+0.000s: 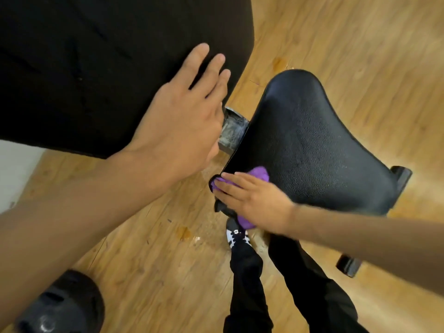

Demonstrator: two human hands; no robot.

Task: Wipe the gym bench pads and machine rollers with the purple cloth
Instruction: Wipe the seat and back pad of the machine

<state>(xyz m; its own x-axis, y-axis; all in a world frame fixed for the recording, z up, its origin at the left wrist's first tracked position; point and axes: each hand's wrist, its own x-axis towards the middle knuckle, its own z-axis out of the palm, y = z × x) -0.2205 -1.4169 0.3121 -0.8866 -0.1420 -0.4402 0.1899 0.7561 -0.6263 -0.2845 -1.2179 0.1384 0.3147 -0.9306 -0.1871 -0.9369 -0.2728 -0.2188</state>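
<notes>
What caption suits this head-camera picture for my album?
Right hand presses the purple cloth on the seat pad; left hand rests flat on the back pad.

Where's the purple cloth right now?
Head view, centre: the purple cloth sits under the right hand, pressed on the near left edge of the seat pad.

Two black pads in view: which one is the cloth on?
The smaller, pebbled seat pad on the right: the right hand presses the purple cloth onto its near edge. The bigger pad has only the bare left hand.
</notes>
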